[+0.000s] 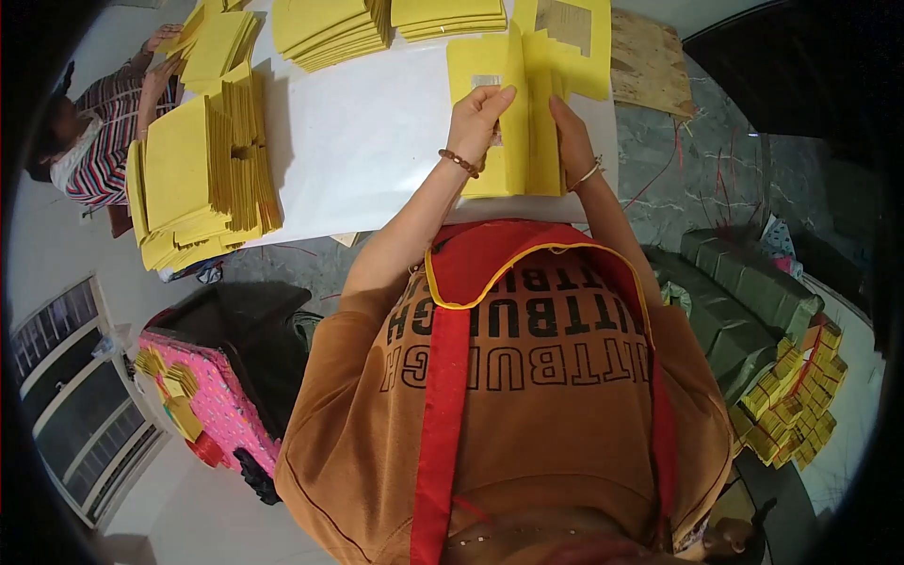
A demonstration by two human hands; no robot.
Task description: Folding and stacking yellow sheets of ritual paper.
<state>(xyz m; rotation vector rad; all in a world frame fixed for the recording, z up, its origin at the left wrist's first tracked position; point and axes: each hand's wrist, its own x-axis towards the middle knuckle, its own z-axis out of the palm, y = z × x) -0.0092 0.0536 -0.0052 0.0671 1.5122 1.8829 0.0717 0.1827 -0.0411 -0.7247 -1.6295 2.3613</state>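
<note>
At the near right of the white table (348,151) I hold folded yellow paper sheets (514,141) partly upright, their edges toward me. My left hand (478,121) pinches the left sheet, thumb on top near its fold. From the right, my right hand (571,141) is against the folded sheets, one finger stretched along them; its other fingers are mostly hidden. Beneath lies a flat yellow sheet (466,66) with a greyish printed patch. Behind my right hand another yellow sheet (593,71) with a grey patch reaches the table's right edge.
Tall stacks of folded yellow paper (179,169) stand at the table's left, with more stacks (330,28) at the far edge. A co-worker (118,122) in a striped top handles yellow paper at far left. A wooden board (650,61) adjoins the table's right. Yellow bundles (791,395) sit at lower right.
</note>
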